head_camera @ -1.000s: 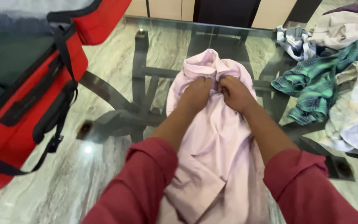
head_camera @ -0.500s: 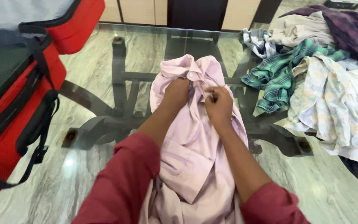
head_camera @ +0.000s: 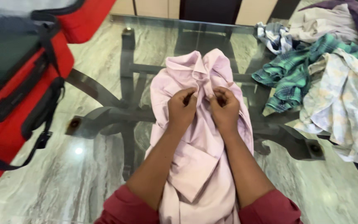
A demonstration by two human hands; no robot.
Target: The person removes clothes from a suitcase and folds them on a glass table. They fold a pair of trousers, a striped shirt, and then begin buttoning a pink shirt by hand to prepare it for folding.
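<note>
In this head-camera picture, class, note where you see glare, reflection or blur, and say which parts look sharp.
Head view: a small bright glare spot shines on the glass table; the glass is see-through, showing its dark frame and the marble floor below. The left hand, right hand and pink shirt look fairly sharp. The red suitcase at the left edge looks softer, and the pile of clothes is evenly lit.

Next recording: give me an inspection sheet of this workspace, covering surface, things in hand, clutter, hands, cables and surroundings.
Surface: clear glass tabletop on a dark metal frame, marble floor visible beneath.
Things in hand: pale pink button-up shirt lying lengthwise on the glass, collar away from the person.
Clutter: heap of clothes at right, including a green plaid shirt and a pale floral garment.
Hands: left hand and right hand both pinch the shirt's front just below the collar.
Cables: nothing seen.
Surroundings: open red suitcase with black straps at left.
</note>
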